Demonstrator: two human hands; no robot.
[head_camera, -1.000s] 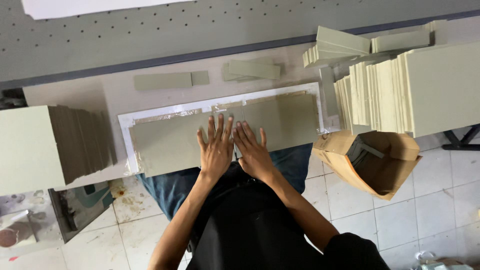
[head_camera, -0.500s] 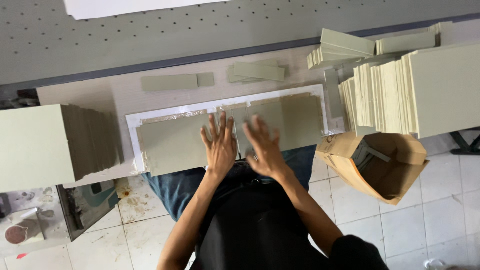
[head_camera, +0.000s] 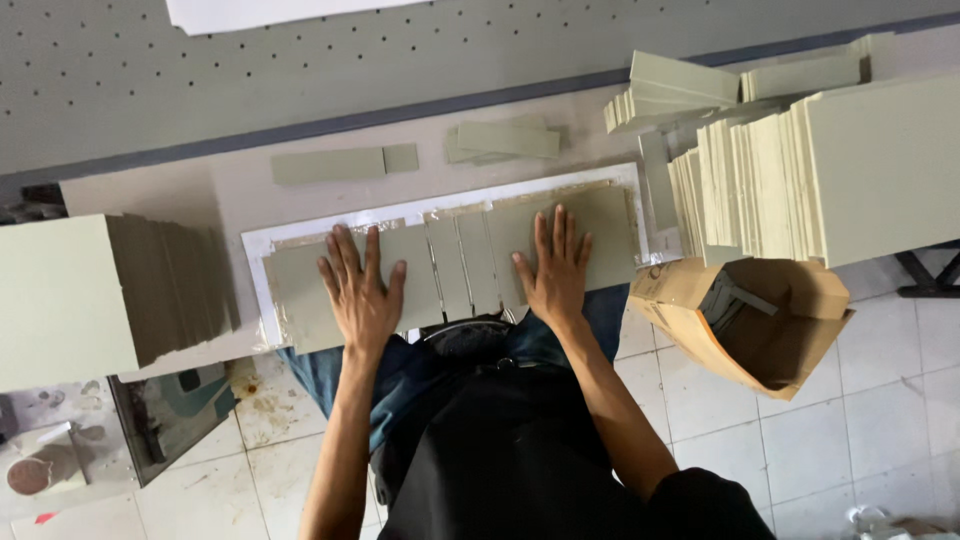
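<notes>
Grey-green board pieces lie on the white sheet at the table's near edge. Your left hand and right hand press flat on them, fingers spread, well apart. Board stacks flank you: left stack, right stack, and an open brown box just beside the sheet's right end.

Work surface: a pale table spanning the frame, its far part a grey perforated board. Lying directly on it: a white sheet at centre carrying grey-green boards side by side; a large stack of boards at the left edge; fanned stacks at the right edge; two flat strips left of upper centre; a small pile of strips at upper centre; another pile at upper right. A white sheet lies at the top edge.
</notes>
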